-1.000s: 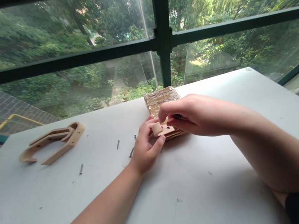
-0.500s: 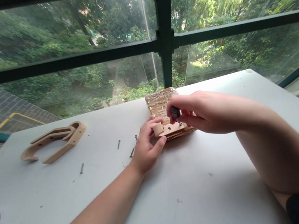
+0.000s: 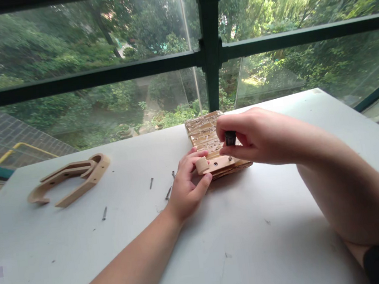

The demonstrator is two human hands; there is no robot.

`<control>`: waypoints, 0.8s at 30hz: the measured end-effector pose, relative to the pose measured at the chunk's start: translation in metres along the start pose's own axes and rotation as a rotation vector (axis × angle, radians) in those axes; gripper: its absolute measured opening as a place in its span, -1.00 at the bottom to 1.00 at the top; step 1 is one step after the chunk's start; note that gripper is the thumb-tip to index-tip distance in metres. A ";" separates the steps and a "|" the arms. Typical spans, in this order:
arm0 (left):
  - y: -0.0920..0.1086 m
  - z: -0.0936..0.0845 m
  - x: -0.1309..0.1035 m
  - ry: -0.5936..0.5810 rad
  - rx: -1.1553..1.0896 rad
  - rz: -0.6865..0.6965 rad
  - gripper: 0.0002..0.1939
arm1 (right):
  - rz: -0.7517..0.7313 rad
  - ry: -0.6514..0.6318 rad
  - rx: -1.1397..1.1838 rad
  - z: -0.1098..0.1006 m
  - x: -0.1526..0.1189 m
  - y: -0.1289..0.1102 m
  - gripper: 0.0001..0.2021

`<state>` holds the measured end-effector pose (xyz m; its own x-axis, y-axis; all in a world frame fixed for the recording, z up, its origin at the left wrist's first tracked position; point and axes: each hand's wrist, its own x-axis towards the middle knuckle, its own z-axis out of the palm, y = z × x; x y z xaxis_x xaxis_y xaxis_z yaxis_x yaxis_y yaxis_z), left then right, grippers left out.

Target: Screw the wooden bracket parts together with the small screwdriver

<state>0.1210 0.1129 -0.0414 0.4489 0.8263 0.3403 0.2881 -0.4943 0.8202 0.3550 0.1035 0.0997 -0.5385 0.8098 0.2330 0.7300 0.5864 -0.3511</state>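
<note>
A wooden piece (image 3: 223, 162) with a rounded left end lies along the near edge of a tape-wrapped brown block (image 3: 205, 133). My left hand (image 3: 188, 185) grips that rounded end between thumb and fingers. In the piece sits one dark screw (image 3: 215, 164); to its right a second screw (image 3: 230, 158) stands up a little, just under my right hand (image 3: 249, 137). That hand is closed around a short black handle (image 3: 230, 138), held above the second screw. Whether a shaft touches the screw is hard to make out.
Curved wooden hooks (image 3: 77, 175) lie at the left of the white table (image 3: 250, 253). Several loose screws, one of them apart (image 3: 104, 213), lie between the hooks and my left hand. Windows with a dark green frame (image 3: 210, 44) rise behind the table.
My right hand has shifted slightly right and turned, and the black handle now stands more upright. My left hand keeps its hold on the wooden piece.
</note>
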 end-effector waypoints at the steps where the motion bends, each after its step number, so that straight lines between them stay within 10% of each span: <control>1: 0.000 0.000 0.000 -0.001 0.000 0.001 -0.75 | 0.008 0.005 -0.006 0.000 0.000 0.000 -0.89; 24: 0.001 0.001 0.001 -0.001 -0.030 -0.010 -0.70 | 0.008 -0.106 0.224 0.006 -0.005 -0.010 -0.81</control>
<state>0.1224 0.1134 -0.0404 0.4468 0.8311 0.3312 0.2674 -0.4773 0.8371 0.3480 0.0932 0.0961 -0.5824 0.8013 0.1371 0.6295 0.5513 -0.5476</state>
